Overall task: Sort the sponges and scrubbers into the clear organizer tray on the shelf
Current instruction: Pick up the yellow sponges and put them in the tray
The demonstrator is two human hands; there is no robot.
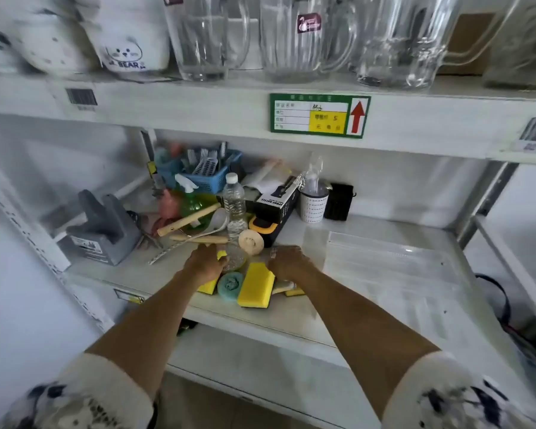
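Note:
A pile of sponges and scrubbers lies at the front of the lower shelf. A big yellow sponge [256, 284] is tilted up in the middle, with a teal round scrubber [229, 284] on its left and a silvery mesh scrubber [234, 258] behind it. My left hand [205, 263] rests on the pile's left side, its fingers curled on a small yellow sponge [221, 255]. My right hand [288, 263] lies palm down on the right side of the pile, over another sponge [294, 292]; its fingers are hidden. The clear organizer tray [384, 243] sits flat to the right, apart from both hands.
Behind the pile are a water bottle [235, 202], a wooden-handled brush [250, 241], a green spray bottle [192, 205], a blue basket [205, 174], a black box [276, 205] and a grey holder [102, 227]. Glass jugs [294, 38] stand on the shelf above.

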